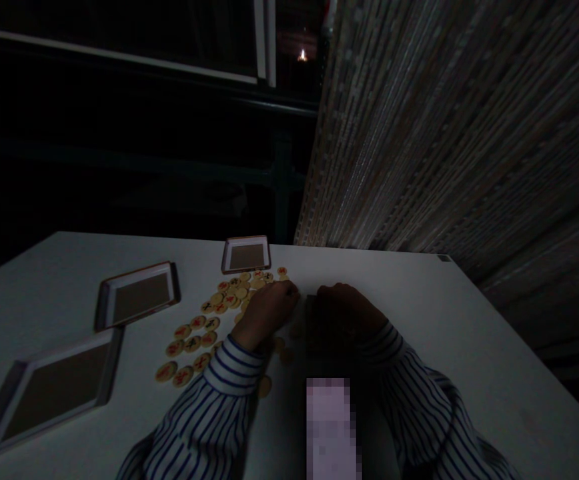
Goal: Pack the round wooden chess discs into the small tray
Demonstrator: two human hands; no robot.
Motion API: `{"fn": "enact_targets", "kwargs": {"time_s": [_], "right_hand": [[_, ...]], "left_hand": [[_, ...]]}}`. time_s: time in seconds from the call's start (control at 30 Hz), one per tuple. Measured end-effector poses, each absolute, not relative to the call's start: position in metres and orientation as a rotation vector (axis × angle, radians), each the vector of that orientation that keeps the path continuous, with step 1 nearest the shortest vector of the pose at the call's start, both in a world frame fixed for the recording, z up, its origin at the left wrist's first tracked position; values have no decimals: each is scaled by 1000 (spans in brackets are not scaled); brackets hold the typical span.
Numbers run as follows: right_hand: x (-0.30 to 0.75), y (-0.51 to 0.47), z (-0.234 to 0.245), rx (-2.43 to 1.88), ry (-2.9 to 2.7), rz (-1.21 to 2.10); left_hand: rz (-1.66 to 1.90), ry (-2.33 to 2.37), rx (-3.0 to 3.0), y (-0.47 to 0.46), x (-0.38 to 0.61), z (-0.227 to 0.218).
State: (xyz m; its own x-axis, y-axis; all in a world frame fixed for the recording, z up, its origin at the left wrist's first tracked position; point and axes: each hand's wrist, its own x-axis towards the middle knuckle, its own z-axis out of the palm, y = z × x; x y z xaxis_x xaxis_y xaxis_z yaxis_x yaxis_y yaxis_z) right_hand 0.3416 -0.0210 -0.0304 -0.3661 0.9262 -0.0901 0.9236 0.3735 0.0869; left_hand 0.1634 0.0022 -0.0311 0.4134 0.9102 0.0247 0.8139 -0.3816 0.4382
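Round yellow game pieces with red or black marks lie scattered on a white table. My left hand rests among them with its fingers curled at the far end of the pile; what they pinch is hidden. My right hand lies just to the right, closed like a fist and in deep shadow, beside a dark thing I cannot make out. Both sleeves are white with blue stripes.
Three shallow rectangular trays lie on the table: a small one behind the pieces, a middle one to the left, a large one at the near left. A ribbed wall rises at the right. The room behind is dark.
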Motion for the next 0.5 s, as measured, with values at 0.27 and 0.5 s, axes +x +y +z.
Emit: {"fn": "enact_targets", "kwargs": {"time_s": [0.27,0.5], "right_hand": [[336,-23,-26,1695,2448,3],[337,-22,-28,1679,2464,21]], "left_hand": [[335,1496,2326,3,163,-31],[300,1503,2312,1,162,-27]]}}
